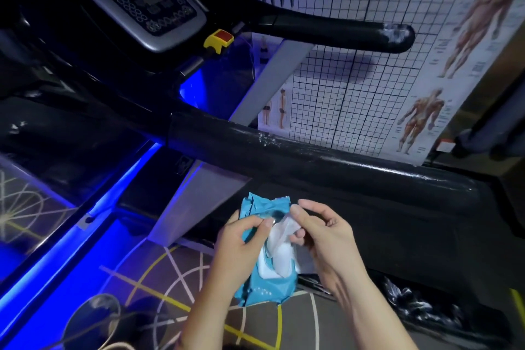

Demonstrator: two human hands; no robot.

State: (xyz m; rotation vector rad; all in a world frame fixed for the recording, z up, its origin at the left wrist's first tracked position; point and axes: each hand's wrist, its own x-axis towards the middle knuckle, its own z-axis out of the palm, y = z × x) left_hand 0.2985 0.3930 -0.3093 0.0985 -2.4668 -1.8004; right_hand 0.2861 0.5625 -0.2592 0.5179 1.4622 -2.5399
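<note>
Lower middle of the frame: the blue wipe pack (264, 290) is up in the air, just in front of the treadmill's near handrail (326, 162).
Left hand: the left hand (241, 239) grips the pack round its side, with the thumb laid across near the opening.
Right hand: the right hand (326, 239) pinches the white wipe (279, 236) poking from the opening, thumb and fingertips closed on it.
Step in hand: drawing one sheet free, by the look of it.
Doing it well: pull steadily up and away, I'd say, with the left thumb pinning the pack's mouth. Pinch the top layer only.
Risk: a thin wet sheet may tear or drag a clump out.
Upper left of the frame: the treadmill console (142, 0).
Right of the frame: anatomy posters (420, 113).
</note>
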